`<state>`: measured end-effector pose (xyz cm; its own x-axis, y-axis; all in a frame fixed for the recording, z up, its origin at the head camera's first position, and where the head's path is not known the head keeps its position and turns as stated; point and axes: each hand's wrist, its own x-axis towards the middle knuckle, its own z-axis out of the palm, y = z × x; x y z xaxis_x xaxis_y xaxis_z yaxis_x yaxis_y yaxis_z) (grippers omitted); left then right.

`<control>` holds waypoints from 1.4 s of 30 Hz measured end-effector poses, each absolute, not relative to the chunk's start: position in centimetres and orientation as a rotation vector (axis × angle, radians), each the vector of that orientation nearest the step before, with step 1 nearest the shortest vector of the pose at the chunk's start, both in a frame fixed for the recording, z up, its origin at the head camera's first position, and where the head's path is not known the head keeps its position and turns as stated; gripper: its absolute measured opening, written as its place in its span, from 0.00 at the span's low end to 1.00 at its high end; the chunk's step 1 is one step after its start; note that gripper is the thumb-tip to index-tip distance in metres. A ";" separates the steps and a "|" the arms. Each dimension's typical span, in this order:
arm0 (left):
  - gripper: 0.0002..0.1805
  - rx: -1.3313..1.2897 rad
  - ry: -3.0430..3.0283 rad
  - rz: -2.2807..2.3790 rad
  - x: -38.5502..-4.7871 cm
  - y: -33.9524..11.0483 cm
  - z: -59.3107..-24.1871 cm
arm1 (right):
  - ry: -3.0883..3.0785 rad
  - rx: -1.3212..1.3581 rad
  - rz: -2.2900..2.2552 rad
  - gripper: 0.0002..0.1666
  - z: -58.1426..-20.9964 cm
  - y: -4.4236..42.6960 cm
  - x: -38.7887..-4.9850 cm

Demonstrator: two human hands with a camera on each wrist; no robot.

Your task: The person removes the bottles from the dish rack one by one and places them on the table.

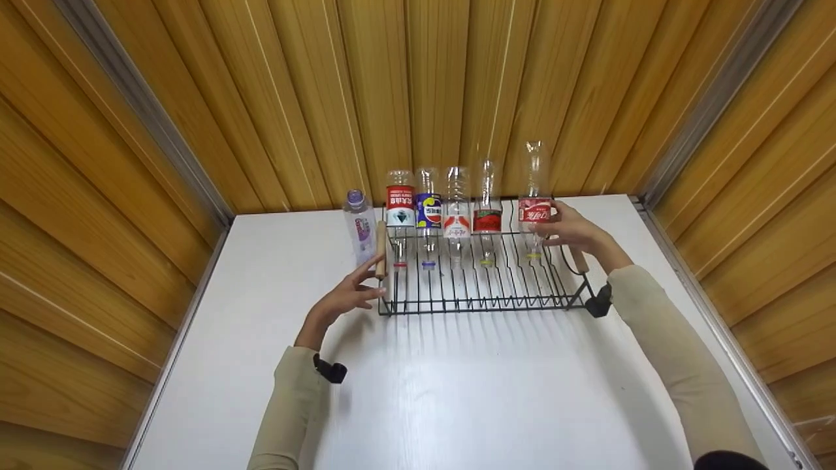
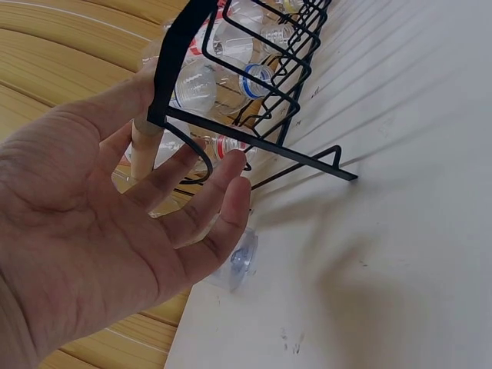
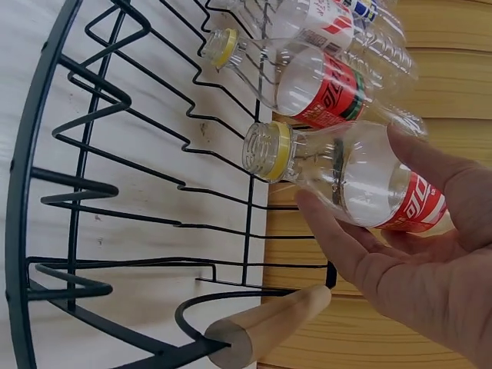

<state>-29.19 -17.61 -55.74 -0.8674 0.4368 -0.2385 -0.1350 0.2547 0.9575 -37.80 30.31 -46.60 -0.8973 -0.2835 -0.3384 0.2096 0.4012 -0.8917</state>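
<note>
My right hand (image 1: 571,232) holds a clear plastic bottle (image 1: 535,171) with a red label over the right end of a black wire dish rack (image 1: 480,309). The bottle is inverted; its neck, with a yellow ring, points down at the wires in the right wrist view. My left hand (image 1: 343,300) has its thumb and a finger about the rack's left wooden handle (image 1: 381,251), its other fingers loosely bent and spread. Several upside-down bottles line the rack's back, including a red-and-white labelled bottle (image 1: 400,205), a blue-labelled bottle (image 1: 429,209) and a red-and-green labelled bottle (image 3: 323,84).
A purple-tinted bottle (image 1: 359,222) stands upright on the white table (image 1: 444,391), just left of the rack. The right wooden handle (image 3: 269,327) is beside my right hand. Yellow wood-look panels (image 1: 431,85) wall in the table's back and sides.
</note>
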 end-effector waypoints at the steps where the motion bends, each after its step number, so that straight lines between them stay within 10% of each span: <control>1: 0.47 0.275 2.071 1.648 -29.2 -17.6 -55.8 | 2.227 -0.061 -1.504 0.52 -46.5 30.4 -37.5; 42: 0.44 0.333 2.123 1.632 -28.9 -17.7 -55.5 | 2.367 -0.615 -1.443 0.36 -45.4 28.6 -32.8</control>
